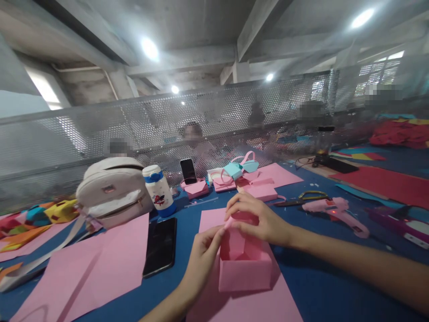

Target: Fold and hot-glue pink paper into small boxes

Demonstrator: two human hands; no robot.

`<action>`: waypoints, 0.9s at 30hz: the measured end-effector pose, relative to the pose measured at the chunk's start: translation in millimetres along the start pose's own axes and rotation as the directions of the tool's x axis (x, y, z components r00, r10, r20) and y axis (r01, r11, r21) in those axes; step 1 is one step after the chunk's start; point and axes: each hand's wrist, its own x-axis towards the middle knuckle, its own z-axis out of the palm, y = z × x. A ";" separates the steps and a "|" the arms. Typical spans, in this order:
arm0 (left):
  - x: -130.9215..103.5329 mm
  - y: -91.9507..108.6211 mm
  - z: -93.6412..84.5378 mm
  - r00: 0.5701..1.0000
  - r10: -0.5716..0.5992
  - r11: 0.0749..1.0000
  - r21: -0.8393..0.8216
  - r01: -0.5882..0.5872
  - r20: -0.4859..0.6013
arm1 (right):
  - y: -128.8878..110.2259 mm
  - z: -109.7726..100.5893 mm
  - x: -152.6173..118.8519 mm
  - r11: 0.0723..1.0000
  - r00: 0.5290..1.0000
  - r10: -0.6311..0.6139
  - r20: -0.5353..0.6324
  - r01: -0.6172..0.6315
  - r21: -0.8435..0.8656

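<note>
An open pink paper box (pixel 245 275) stands on a pink sheet (pixel 268 306) in front of me. My left hand (pixel 205 250) pinches the box's far left corner between thumb and fingers. From the right, my right hand (pixel 256 219) reaches over the far side, its thumb and fingertips closed on the paper at the same corner. The fingertips of both hands nearly meet there. The far wall is partly hidden behind my right hand.
A pink glue gun (pixel 337 210) and scissors (pixel 313 196) lie at right. Phone (pixel 161 246), bottle (pixel 160 192), white backpack (pixel 114 190) and pink paper (pixel 97 268) are at left. Small paper bags (pixel 261 191) stand beyond the box, before a perforated metal partition (pixel 221 116).
</note>
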 end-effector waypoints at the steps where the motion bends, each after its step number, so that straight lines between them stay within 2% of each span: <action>1: 0.0 0.3 0.1 1.000 0.001 1.000 -0.009 -0.001 -0.006 | 0.3 0.2 0.1 1.000 1.000 0.010 -0.013 -0.009 0.015; 8: -0.6 -1.6 2.1 0.999 -0.020 0.999 -0.051 0.018 -0.029 | 4.8 1.9 0.0 0.988 0.993 0.110 -0.032 -0.106 0.108; 13: 3.3 -5.8 -1.9 0.978 -0.012 0.995 -0.099 -0.009 -0.210 | 11.4 0.8 0.1 0.957 0.978 0.197 -0.069 -0.176 0.230; 17: 7.6 -11.6 -8.0 0.948 -0.065 0.985 -0.170 0.012 -0.311 | 29.4 2.5 1.2 0.911 0.945 0.316 -0.089 -0.276 0.307; 22: 9.3 -19.2 -10.1 0.947 -0.134 0.958 -0.284 0.048 -0.292 | 49.8 8.9 -0.2 0.845 0.899 0.433 -0.061 -0.381 0.376; 27: 10.6 -18.3 -12.3 0.926 -0.130 0.964 -0.265 0.034 -0.355 | 49.5 12.3 -3.3 0.833 0.888 0.458 -0.037 -0.414 0.367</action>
